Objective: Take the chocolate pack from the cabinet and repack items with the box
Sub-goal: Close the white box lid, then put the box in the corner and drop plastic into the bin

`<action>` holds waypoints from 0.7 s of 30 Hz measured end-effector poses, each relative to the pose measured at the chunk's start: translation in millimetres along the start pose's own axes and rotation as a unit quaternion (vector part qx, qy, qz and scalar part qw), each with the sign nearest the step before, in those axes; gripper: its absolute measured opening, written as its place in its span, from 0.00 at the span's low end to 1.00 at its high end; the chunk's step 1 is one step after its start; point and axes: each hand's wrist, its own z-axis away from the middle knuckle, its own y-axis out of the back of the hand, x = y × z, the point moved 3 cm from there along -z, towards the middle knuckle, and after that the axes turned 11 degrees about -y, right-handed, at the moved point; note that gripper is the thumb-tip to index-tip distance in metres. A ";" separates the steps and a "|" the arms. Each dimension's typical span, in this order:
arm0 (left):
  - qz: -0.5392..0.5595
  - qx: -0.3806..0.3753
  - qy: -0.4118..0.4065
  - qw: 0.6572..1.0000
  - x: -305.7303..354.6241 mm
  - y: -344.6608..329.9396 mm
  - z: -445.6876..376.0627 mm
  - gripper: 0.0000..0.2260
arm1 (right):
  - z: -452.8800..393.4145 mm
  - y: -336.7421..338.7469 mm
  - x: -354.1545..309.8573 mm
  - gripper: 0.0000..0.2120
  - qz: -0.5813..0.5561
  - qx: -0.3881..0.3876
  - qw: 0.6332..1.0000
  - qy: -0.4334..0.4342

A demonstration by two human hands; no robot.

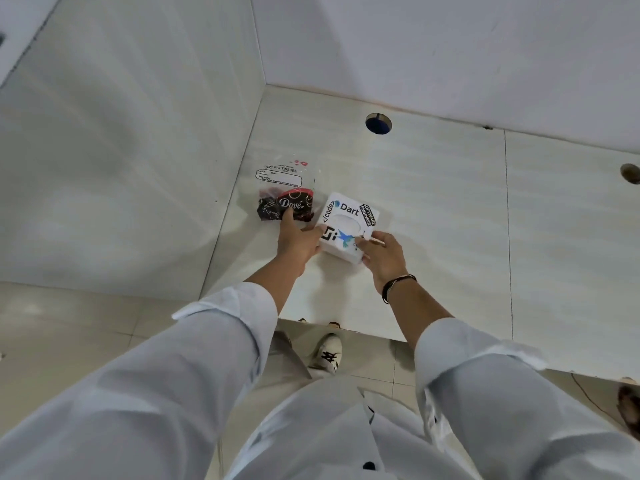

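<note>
Head view: both hands, left (298,241) and right (382,254), grip box (347,225); its long axis runs away-left; chocolate pack (286,202) just left of box.

The box (348,226) sits on the worktop (433,209), near its left wall. The chocolate pack (285,202) lies just to the left of the box. The left hand (300,241) touches both. The right hand (382,256) holds the box's near right corner.

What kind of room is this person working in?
Probably an office or workroom, though little of it shows. The hands rest on a pale desk set in a corner, with a round cable hole near plain white walls, and a tiled floor below.
</note>
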 end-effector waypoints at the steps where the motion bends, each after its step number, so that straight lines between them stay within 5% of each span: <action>1: -0.009 0.000 -0.008 1.000 0.5 1.8 -2.8 0.43 | 0.1 -2.9 -2.3 0.23 0.016 -0.003 1.000 -0.005; 10: -0.073 0.020 -0.101 0.992 46.2 -6.2 -72.0 0.42 | -43.9 -61.0 -79.0 0.27 0.093 0.050 0.993 0.044; 21: -0.267 -0.020 -0.303 0.915 134.5 -13.5 -191.3 0.35 | -135.9 -194.2 -176.0 0.38 0.206 0.107 0.966 0.114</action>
